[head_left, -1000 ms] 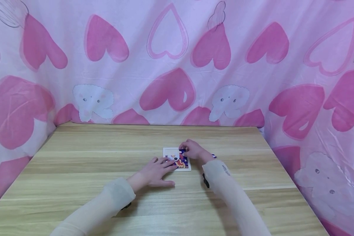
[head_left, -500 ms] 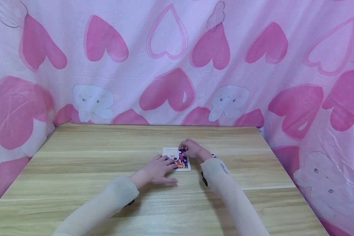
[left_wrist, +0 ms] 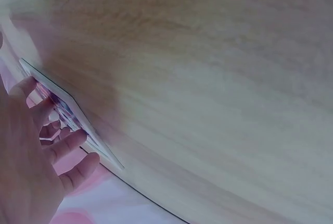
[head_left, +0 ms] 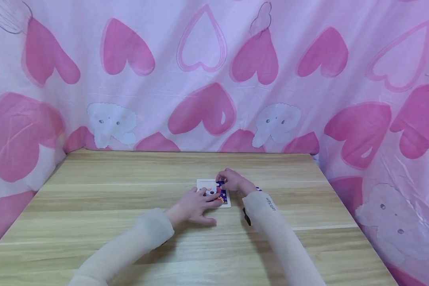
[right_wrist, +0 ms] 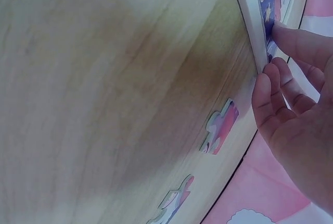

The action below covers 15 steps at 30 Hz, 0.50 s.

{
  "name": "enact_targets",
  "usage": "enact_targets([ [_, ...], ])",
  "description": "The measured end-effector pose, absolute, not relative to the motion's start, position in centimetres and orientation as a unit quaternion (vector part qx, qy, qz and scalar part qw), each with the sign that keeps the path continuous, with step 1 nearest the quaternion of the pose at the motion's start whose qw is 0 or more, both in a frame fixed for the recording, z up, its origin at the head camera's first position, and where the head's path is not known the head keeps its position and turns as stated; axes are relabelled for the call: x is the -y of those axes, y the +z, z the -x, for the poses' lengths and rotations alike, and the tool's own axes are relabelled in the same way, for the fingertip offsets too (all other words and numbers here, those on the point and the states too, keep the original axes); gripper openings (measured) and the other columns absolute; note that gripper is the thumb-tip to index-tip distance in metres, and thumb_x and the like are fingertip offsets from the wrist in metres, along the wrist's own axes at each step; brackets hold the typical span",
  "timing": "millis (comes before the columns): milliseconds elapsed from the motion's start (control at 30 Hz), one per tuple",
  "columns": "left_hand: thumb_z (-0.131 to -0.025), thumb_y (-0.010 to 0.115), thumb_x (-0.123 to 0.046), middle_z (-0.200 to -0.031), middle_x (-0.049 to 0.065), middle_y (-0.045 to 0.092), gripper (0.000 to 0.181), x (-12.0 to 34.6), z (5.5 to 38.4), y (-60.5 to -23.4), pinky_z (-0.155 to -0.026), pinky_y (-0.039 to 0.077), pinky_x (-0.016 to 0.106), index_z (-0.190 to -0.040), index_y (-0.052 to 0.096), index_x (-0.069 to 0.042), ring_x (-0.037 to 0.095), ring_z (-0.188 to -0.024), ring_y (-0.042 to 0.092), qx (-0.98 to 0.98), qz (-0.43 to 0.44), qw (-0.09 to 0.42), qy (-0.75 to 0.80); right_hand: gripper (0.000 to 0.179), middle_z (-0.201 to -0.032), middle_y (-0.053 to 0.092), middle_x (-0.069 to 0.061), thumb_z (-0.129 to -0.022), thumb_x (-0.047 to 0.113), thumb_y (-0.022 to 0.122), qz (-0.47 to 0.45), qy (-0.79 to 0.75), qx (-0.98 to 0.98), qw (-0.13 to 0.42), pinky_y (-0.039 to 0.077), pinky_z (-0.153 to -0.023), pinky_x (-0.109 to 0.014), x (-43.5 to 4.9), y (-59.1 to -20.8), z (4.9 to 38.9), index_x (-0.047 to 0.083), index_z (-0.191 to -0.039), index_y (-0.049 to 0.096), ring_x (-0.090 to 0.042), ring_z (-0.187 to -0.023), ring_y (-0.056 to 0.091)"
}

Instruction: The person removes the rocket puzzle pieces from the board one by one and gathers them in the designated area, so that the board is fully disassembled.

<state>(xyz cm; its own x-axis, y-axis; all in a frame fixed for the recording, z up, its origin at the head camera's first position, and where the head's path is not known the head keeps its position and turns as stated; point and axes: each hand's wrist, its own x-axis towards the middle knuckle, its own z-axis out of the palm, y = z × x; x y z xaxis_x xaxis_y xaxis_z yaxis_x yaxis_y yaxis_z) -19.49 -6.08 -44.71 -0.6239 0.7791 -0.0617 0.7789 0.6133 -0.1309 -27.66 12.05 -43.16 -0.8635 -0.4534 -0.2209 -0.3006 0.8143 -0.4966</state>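
the left hand (head_left: 194, 206) lies with fingers spread and fairly straight, tips reaching onto the puzzle board (head_left: 227, 206) from its eight o'clock side, the thumb off the board at six. the right hand (head_left: 236, 182) bends its fingers at the board's two o'clock corner, thumb against the starry blue print; i cannot tell whether they pinch anything. the white-rimmed board lies flat, face up, on the wood-grain table (head_left: 128, 190). past the right hand, the right wrist view shows two loose puzzle pieces, one nearer (right_wrist: 220, 127) and one farther (right_wrist: 174, 203), apart from each other. pale sleeves (head_left: 128, 242) run back toward seven and five o'clock. at twelve hangs a pink cloth (head_left: 146, 91) with hearts, folding round to nine and three.
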Motion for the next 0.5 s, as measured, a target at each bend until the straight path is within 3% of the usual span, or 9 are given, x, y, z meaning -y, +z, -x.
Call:
enact_targets([
  [500, -0.077, 0.021, -0.074, -0.142, -0.01, 0.023, 0.072, 5.71, 19.08, -44.0, -0.093, 0.026, 0.048, -0.138, 0.026, -0.037, 0.03, -0.122, 0.029, 0.906, 0.411, -0.031, 0.094, 0.022, -0.092, 0.048, 0.0, -0.079, 0.0, 0.062, 0.199, -0.248, -0.935, 0.16, 0.04, -0.08, -0.033, -11.99, -43.35, 27.82, 0.015, -0.093, 0.055, -0.017, -0.084, 0.046],
])
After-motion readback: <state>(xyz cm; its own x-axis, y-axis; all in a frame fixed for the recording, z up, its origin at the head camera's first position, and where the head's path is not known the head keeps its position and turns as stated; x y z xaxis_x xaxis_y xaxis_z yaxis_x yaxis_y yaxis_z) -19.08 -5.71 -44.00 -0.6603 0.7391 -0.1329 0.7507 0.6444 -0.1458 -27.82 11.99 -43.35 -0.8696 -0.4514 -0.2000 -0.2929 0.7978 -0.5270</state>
